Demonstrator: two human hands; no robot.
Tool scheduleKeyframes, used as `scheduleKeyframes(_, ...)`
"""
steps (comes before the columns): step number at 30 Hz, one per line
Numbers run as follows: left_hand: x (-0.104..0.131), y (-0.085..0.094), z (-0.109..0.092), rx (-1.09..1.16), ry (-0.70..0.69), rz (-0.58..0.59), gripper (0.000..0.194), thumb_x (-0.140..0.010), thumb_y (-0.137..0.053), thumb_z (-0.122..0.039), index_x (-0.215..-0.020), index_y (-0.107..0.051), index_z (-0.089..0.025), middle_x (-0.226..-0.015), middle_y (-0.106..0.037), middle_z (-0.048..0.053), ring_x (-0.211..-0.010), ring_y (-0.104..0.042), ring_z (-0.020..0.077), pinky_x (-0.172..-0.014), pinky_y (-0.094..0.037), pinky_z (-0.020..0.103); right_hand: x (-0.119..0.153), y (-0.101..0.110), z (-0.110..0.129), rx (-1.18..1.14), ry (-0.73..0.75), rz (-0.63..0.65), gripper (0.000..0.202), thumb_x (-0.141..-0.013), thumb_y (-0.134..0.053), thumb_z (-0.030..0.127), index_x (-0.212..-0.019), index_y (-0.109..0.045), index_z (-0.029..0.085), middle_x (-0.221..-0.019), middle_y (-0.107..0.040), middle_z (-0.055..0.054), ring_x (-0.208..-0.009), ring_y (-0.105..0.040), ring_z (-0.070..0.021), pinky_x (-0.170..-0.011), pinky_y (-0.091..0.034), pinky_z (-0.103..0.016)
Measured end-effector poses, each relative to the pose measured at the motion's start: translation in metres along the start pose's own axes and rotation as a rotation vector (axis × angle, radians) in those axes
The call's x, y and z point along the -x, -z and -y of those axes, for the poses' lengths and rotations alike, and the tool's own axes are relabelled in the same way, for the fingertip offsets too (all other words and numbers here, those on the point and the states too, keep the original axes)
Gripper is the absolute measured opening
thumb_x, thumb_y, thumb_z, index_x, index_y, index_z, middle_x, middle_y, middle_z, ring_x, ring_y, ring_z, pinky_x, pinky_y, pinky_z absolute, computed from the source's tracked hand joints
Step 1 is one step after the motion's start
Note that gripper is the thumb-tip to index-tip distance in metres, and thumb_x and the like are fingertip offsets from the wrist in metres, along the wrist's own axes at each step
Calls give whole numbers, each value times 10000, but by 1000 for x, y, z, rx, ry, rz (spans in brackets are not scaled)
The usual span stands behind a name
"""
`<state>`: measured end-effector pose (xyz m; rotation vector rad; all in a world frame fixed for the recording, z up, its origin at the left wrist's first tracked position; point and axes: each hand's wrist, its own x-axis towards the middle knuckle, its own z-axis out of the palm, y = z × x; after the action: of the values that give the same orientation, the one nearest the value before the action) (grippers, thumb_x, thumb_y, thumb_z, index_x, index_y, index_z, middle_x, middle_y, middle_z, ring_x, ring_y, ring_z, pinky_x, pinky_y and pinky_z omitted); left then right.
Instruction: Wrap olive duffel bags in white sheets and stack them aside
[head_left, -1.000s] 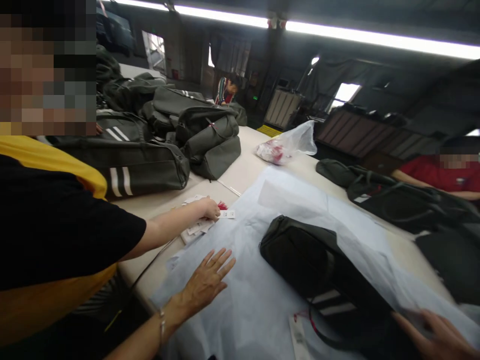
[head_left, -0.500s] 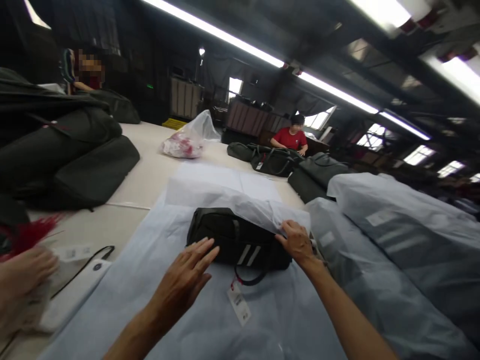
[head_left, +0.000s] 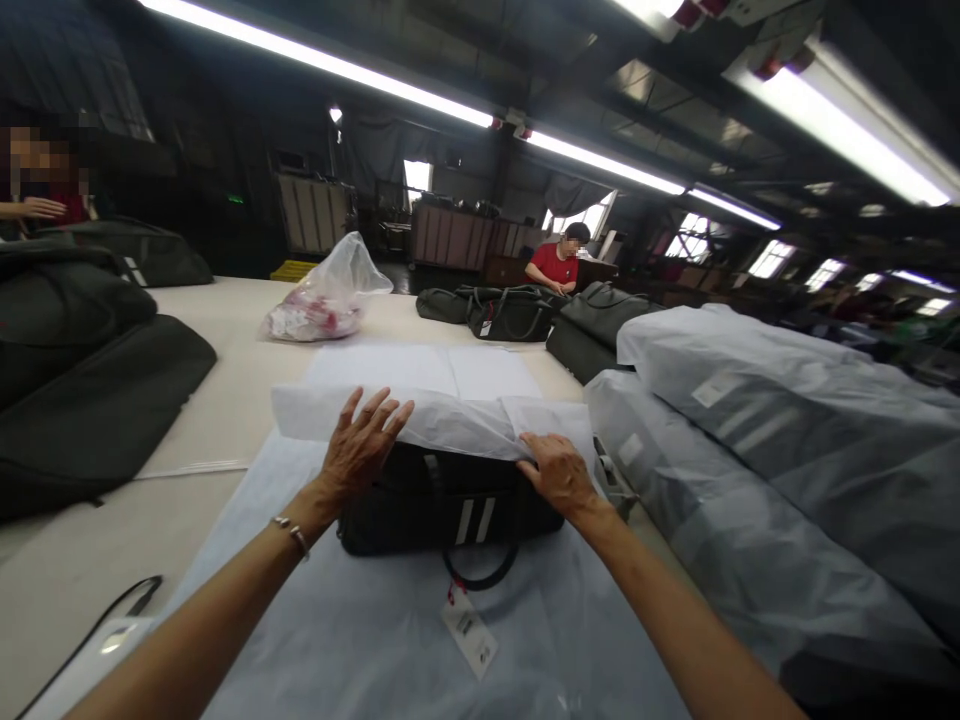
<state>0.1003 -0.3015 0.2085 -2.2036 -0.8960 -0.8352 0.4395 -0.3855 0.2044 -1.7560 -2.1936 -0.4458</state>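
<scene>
A dark duffel bag (head_left: 405, 515) with two pale stripes lies on a large white wrapping sheet (head_left: 360, 630). Its looped handle hangs toward me, with a white hang tag (head_left: 470, 632) tied on by a red string. The far part of the sheet is folded over the bag's top edge. My left hand (head_left: 364, 445), a bracelet at its wrist, lies with spread fingers on that fold at the bag's left end. At the right end, my right hand (head_left: 561, 475) has the fold's edge between thumb and fingers.
Wrapped bags (head_left: 750, 450) are stacked close on my right. Unwrapped dark bags (head_left: 97, 400) lie at left, and more (head_left: 510, 312) along the far edge. A clear plastic bag (head_left: 322, 300) with red and white contents stands on the table (head_left: 202, 440). Two people work beyond.
My left hand has moved up and forward from the bag's near left side onto the folded sheet, which now covers more of the bag's top. Another hand with red strings has left view at left.
</scene>
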Motion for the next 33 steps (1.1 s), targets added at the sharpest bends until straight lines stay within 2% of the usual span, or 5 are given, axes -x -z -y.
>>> scheduleKeyframes(7, 1, 11, 6, 76, -128, -13, 223, -911, -491, -67, -983, -661, -192, -840, -666, 25, -881, -634, 180, -1081, -391, 446, 4, -1, 6, 103, 45, -117, 201, -890, -624, 274, -1064, -673, 188, -908, -718, -64, -856, -627, -223, -908, -378, -366)
scheduleKeyframes(15, 14, 8, 4, 58, -43, 77, 494, -916, -466, -86, -1393, -467, -218, -1457, -491, 94, -1382, -396, 267, -1191, -234, 519, 3, -8, 7, 120, 46, -188, 280, -885, -627, 285, -1144, -662, 183, -883, -704, -60, -841, -602, -217, -883, -355, -367)
scheduleKeyframes(20, -3, -9, 7, 59, -38, 62, 441, -922, -461, -86, -1346, -520, -192, -1364, -581, 106, -1321, -477, 259, -1159, -308, 496, -4, -9, 7, 153, 9, -104, 285, -867, -590, 239, -1137, -677, 211, -898, -700, -76, -857, -590, -242, -891, -347, -386)
scheduleKeyframes(24, -11, -16, 5, 79, -72, 49, 266, -923, -460, -71, -1055, -670, -167, -1185, -680, 94, -1183, -584, 254, -1052, -431, 451, -6, -6, 6, 157, 13, -59, 274, -887, -552, 222, -1120, -695, 215, -869, -701, -78, -855, -595, -245, -890, -354, -400)
scheduleKeyframes(33, -1, 11, 4, 157, -121, 53, 220, -928, -479, -93, -1065, -630, -174, -1119, -694, 59, -1180, -579, 212, -1105, -382, 414, 0, -4, -12, -58, 143, -265, 262, -920, -490, 130, -1060, -699, 203, -1096, -719, -62, -1033, -635, -199, -1046, -402, -397)
